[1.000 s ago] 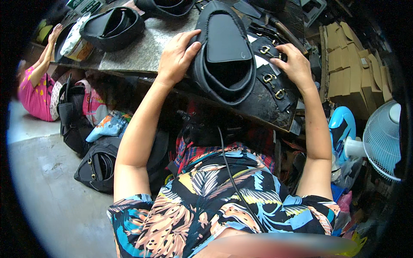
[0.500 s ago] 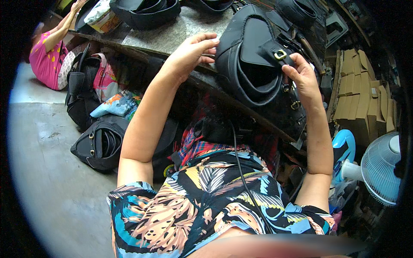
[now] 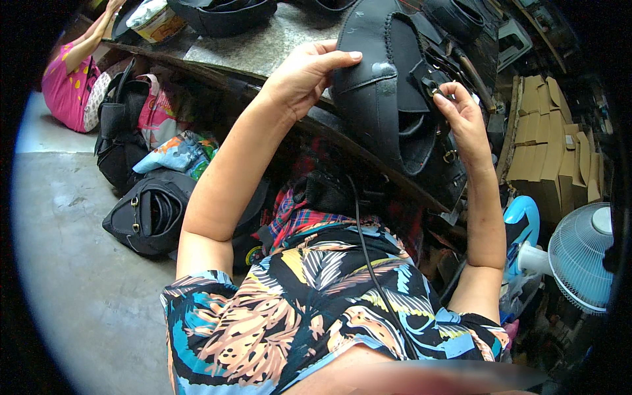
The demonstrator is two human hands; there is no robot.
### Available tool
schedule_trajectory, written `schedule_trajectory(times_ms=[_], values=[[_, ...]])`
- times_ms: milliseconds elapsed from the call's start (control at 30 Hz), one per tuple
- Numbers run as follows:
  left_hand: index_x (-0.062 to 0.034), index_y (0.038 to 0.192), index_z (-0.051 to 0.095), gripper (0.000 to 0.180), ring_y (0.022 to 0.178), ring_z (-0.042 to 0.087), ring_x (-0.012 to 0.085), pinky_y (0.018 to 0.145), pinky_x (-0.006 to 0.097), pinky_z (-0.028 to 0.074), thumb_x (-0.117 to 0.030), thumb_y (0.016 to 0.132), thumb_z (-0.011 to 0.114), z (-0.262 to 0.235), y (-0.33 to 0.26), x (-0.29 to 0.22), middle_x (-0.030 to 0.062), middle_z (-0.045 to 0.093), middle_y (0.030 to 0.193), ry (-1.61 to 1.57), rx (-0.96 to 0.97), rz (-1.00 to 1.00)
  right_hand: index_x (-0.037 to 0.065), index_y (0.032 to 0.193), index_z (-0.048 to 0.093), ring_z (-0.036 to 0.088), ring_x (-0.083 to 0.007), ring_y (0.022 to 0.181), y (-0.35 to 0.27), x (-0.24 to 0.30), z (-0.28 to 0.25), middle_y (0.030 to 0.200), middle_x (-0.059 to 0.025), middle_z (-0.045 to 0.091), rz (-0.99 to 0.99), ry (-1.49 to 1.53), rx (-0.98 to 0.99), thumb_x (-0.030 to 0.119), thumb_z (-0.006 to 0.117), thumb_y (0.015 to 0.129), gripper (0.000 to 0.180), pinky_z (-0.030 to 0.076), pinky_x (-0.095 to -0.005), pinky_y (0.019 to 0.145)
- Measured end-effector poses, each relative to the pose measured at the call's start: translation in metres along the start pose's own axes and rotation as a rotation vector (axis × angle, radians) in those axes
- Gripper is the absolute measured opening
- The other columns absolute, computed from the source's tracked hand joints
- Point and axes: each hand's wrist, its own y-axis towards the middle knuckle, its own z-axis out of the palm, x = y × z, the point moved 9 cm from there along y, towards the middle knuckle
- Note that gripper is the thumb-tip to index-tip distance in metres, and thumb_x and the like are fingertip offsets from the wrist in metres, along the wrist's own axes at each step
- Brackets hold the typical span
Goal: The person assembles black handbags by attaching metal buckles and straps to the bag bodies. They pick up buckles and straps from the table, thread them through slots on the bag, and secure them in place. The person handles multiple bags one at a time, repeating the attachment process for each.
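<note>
In the head view, the left hand's (image 3: pixel 301 80) grip is clamped on the near side of a black, rounded, stitched leather-look shoe (image 3: pixel 368 108), just right of that grip, over the worktop (image 3: pixel 245 45). The right hand's (image 3: pixel 466 120) grip pinches a black strap with 1 metal fitting (image 3: pixel 422 74). The step seems to be placing the strap against the shoe; next calls for careful alignment.

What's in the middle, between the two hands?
The head view shows a black stitched shoe upper between the left hand, which holds its side, and the right hand.
</note>
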Motion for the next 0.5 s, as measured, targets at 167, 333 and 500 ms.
schedule_trajectory(times_ms=[167, 333, 500], values=[[-0.0056, 0.11, 0.068, 0.023, 0.078, 0.065, 0.0046, 0.068, 0.021, 0.05, -0.02, 0.093, 0.069, 0.012, 0.001, -0.012, -0.0011, 0.072, 0.095, 0.1, -0.061, 0.176, 0.004, 0.106, 0.061, 0.054, -0.0044, 0.09, -0.004, 0.002, -0.005, 0.097, 0.0039, 0.059, 0.051, -0.158, 0.056, 0.015, 0.065, 0.097, 0.015, 0.042, -0.0213, 0.083], [-0.0046, 0.115, 0.066, 0.024, 0.085, 0.066, 0.0092, 0.08, 0.025, 0.053, -0.019, 0.096, 0.064, 0.021, -0.001, -0.017, 0.002, 0.071, 0.101, 0.053, -0.046, 0.222, 0.003, 0.106, 0.062, 0.058, -0.0059, 0.083, -0.01, 0.033, -0.018, 0.094, 0.0012, 0.063, -0.072, -0.082, -0.051, 0.014, 0.067, 0.094, 0.017, 0.046, -0.0209, 0.076], [-0.0038, 0.119, 0.063, 0.026, 0.087, 0.069, 0.0115, 0.077, 0.025, 0.056, -0.019, 0.097, 0.061, 0.033, 0.002, -0.017, 0.0047, 0.071, 0.103, -0.064, 0.013, 0.214, 0.002, 0.111, 0.062, 0.06, -0.0077, 0.082, -0.011, 0.057, -0.02, 0.095, -0.0014, 0.064, -0.025, 0.081, -0.022, 0.017, 0.067, 0.093, 0.023, 0.049, -0.0214, 0.073]])
